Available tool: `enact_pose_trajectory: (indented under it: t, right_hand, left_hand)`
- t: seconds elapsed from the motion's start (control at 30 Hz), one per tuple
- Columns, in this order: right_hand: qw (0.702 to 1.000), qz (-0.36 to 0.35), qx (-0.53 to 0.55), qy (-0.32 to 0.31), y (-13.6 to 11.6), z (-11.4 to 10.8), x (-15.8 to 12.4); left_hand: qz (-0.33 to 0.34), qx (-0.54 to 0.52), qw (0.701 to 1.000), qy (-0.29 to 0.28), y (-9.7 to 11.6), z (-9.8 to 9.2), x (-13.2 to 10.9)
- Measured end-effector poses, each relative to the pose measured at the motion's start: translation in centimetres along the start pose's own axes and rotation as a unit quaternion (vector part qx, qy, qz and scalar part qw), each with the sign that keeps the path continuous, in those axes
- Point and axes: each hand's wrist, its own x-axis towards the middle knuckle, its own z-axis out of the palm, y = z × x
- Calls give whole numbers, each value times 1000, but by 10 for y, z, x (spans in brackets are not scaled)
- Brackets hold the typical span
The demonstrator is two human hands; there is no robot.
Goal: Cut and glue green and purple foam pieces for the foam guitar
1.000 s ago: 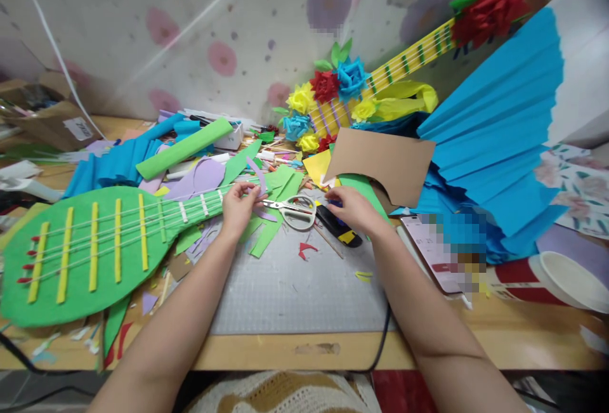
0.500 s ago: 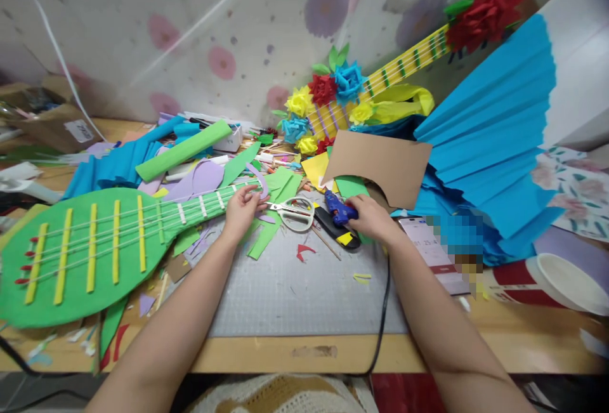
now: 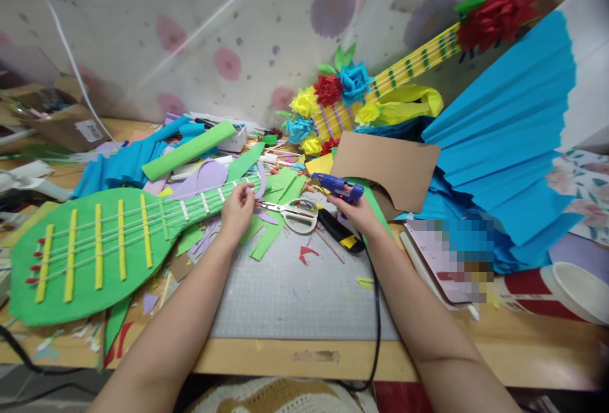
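My right hand [image 3: 354,215] grips a blue glue gun [image 3: 337,188], lifted a little above the table with its nozzle pointing left. Its black cord [image 3: 375,311] runs down along my right arm over the table edge. My left hand [image 3: 239,209] pinches a curved purple paper strip [image 3: 261,179] at the top of the neck of a green paper guitar [image 3: 90,245] with yellow bars and white strings. White-handled scissors [image 3: 294,212] lie between my hands on green scraps.
A grey cutting mat [image 3: 295,292] covers the table front. Brown cardboard [image 3: 387,165], a blue pleated paper fan [image 3: 504,140] and a yellow guitar with paper flowers [image 3: 342,99] stand behind. A red paper cup [image 3: 547,283] lies at right, a cardboard box [image 3: 52,121] at far left.
My right hand took hold of the blue glue gun lying by the scissors and raised it, turning the nozzle left. My left hand stayed on the guitar neck with the purple strip.
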Motion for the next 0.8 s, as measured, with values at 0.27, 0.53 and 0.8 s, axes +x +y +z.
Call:
enact_pose_trajectory:
  t: [0.27, 0.53, 0.8]
  right_hand:
    - [997, 29, -32, -60, 0, 25, -6]
    - [993, 59, -30, -94, -3, 22, -7]
    - [996, 56, -21, -65, 4, 26, -6]
  left_hand:
    - [31, 56, 997, -49, -7, -2, -1]
    - [-66, -184, 981, -14, 9, 22, -7]
    - [-183, -256, 945, -85, 32, 26, -12]
